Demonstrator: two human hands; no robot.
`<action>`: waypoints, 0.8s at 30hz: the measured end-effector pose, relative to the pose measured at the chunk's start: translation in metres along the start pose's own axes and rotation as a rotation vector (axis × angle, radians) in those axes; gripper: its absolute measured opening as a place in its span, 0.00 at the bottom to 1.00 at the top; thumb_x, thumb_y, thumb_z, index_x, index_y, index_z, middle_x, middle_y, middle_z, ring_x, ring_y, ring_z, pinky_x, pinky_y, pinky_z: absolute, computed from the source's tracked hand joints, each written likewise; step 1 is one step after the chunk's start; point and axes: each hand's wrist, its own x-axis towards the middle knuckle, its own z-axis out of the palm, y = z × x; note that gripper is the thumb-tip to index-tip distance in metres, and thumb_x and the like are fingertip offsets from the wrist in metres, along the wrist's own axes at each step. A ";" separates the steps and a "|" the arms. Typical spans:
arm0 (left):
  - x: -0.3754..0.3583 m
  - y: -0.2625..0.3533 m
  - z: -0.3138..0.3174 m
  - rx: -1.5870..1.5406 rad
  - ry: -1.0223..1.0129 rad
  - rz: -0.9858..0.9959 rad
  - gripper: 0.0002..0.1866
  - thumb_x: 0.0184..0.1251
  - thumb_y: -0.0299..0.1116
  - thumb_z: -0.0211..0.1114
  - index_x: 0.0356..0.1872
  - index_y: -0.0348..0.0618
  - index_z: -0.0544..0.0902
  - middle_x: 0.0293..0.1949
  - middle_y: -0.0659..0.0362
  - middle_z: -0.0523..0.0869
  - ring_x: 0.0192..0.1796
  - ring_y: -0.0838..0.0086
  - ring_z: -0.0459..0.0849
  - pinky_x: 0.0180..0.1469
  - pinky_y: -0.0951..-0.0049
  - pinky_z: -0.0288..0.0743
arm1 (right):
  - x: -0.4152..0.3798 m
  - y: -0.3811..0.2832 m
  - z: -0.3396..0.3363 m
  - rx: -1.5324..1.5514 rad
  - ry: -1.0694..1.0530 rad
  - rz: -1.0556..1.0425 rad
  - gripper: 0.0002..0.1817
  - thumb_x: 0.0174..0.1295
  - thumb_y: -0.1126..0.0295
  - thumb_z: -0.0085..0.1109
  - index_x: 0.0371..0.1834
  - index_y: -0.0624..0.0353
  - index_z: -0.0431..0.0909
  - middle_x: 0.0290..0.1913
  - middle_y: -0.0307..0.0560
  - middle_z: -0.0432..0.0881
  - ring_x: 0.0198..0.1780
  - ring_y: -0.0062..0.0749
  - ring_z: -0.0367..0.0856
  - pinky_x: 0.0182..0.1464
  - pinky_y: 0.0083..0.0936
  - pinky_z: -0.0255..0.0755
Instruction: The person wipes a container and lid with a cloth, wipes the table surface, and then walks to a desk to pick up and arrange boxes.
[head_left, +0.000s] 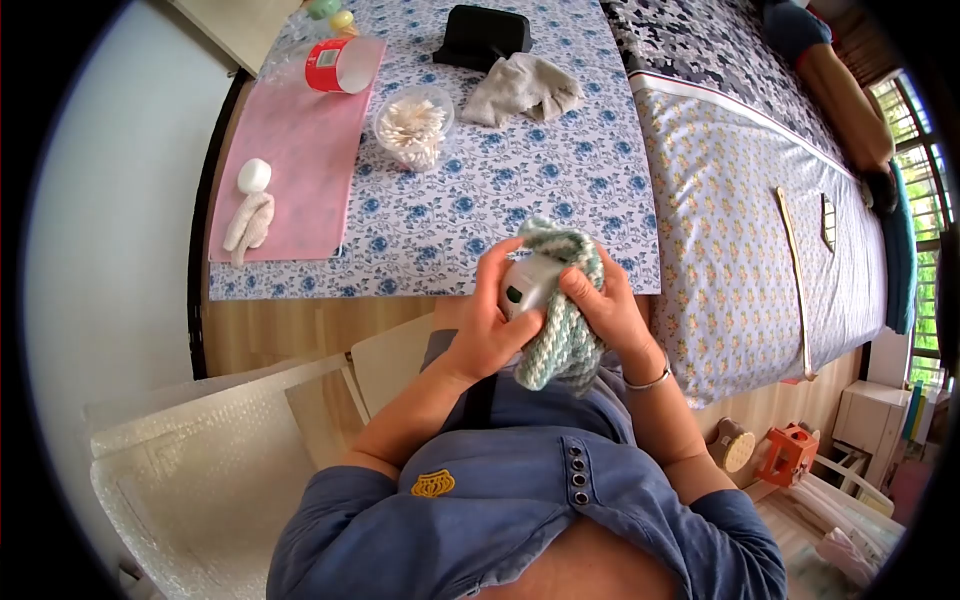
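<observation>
Both hands clamped together on one bundle, held above the lap just off the worktop [560, 190] edge. Left hand [487, 330] grips a small white device [527, 285]; right hand [610, 315] presses a green-white knitted cloth [565, 330] around it.

Risk: the smooth device could slip from the cloth and drop to the floor.

Cloth hides most of the device; its type is unclear.

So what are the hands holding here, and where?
Left hand grips the small silver device by its side; right hand presses the green-white cloth around it.
</observation>
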 end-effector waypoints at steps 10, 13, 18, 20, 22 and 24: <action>0.019 0.008 -0.015 0.027 0.120 -0.014 0.28 0.58 0.34 0.59 0.57 0.38 0.56 0.47 0.53 0.70 0.49 0.73 0.70 0.50 0.75 0.65 | -0.008 0.012 0.006 0.337 0.132 0.130 0.26 0.57 0.65 0.56 0.56 0.63 0.60 0.45 0.44 0.73 0.48 0.23 0.69 0.49 0.21 0.66; 0.023 0.018 -0.025 -0.084 0.020 -0.167 0.27 0.57 0.37 0.61 0.54 0.38 0.61 0.44 0.55 0.72 0.47 0.75 0.70 0.49 0.77 0.65 | -0.005 -0.004 -0.007 -0.273 -0.078 -0.136 0.30 0.55 0.63 0.59 0.58 0.63 0.58 0.47 0.47 0.72 0.51 0.27 0.68 0.52 0.23 0.63; 0.021 0.008 -0.021 0.012 0.060 -0.184 0.26 0.58 0.42 0.60 0.51 0.35 0.65 0.43 0.56 0.73 0.46 0.76 0.70 0.49 0.78 0.65 | -0.003 -0.012 -0.006 -0.244 -0.130 -0.033 0.32 0.54 0.64 0.60 0.59 0.63 0.58 0.48 0.48 0.72 0.49 0.25 0.68 0.51 0.22 0.63; 0.017 -0.001 -0.014 -0.019 0.145 -0.132 0.26 0.59 0.42 0.59 0.52 0.35 0.65 0.43 0.56 0.73 0.46 0.77 0.70 0.48 0.78 0.65 | -0.006 -0.009 0.001 -0.046 0.023 0.128 0.31 0.55 0.65 0.59 0.59 0.63 0.57 0.46 0.45 0.71 0.45 0.21 0.68 0.47 0.18 0.65; 0.015 -0.007 -0.002 -0.147 0.310 -0.085 0.24 0.61 0.42 0.57 0.52 0.36 0.64 0.43 0.58 0.73 0.44 0.79 0.70 0.47 0.80 0.65 | -0.006 0.003 0.014 0.065 0.089 0.061 0.30 0.56 0.66 0.58 0.59 0.62 0.56 0.45 0.43 0.71 0.44 0.19 0.68 0.44 0.16 0.65; 0.016 -0.005 -0.001 -0.144 0.351 -0.116 0.24 0.62 0.42 0.57 0.52 0.36 0.64 0.43 0.58 0.73 0.44 0.79 0.70 0.47 0.80 0.65 | -0.006 0.016 0.022 0.105 0.180 -0.039 0.29 0.58 0.67 0.56 0.59 0.60 0.54 0.43 0.41 0.71 0.42 0.18 0.68 0.42 0.14 0.66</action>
